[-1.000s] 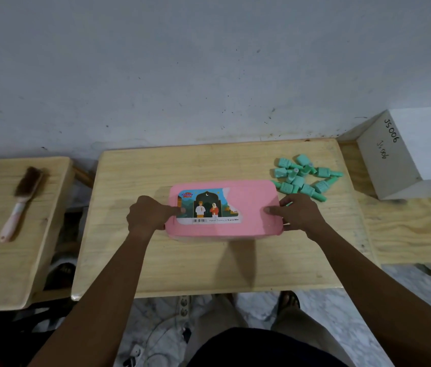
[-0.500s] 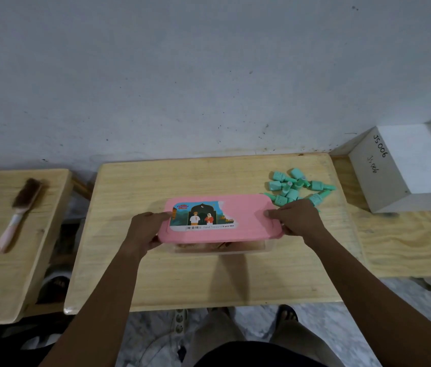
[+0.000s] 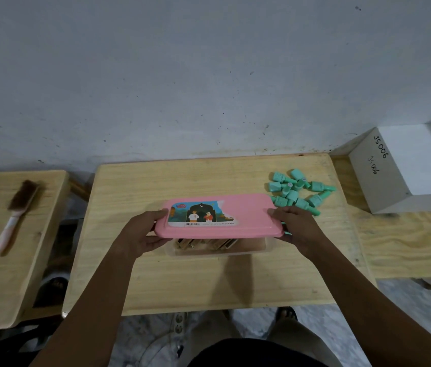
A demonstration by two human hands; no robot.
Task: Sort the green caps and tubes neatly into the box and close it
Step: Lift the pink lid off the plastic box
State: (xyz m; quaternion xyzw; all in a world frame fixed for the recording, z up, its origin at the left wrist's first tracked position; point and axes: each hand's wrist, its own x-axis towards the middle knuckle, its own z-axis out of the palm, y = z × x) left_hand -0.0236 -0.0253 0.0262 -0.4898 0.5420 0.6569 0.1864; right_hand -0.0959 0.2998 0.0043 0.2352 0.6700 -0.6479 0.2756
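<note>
A pink lid [image 3: 248, 218] with a picture sticker hovers just above a clear plastic box [image 3: 259, 249] in the middle of the wooden table [image 3: 182, 282]. My left hand [image 3: 142, 231] grips the lid's left end and my right hand [image 3: 296, 229] grips its right end. Under the raised front edge I see brownish pieces inside the box. A pile of several green caps and tubes [image 3: 297, 190] lies on the table, behind and to the right of the lid.
A white block marked JS006 [image 3: 407, 168] sits on a plywood surface at the right. A pink-handled brush [image 3: 15, 215] lies on a second wooden table at the left. A grey wall rises close behind. My legs and the floor show below the table's front edge.
The lid lay flat on the box a second ago; both hands have lifted it, and the box's front and contents now show beneath it.
</note>
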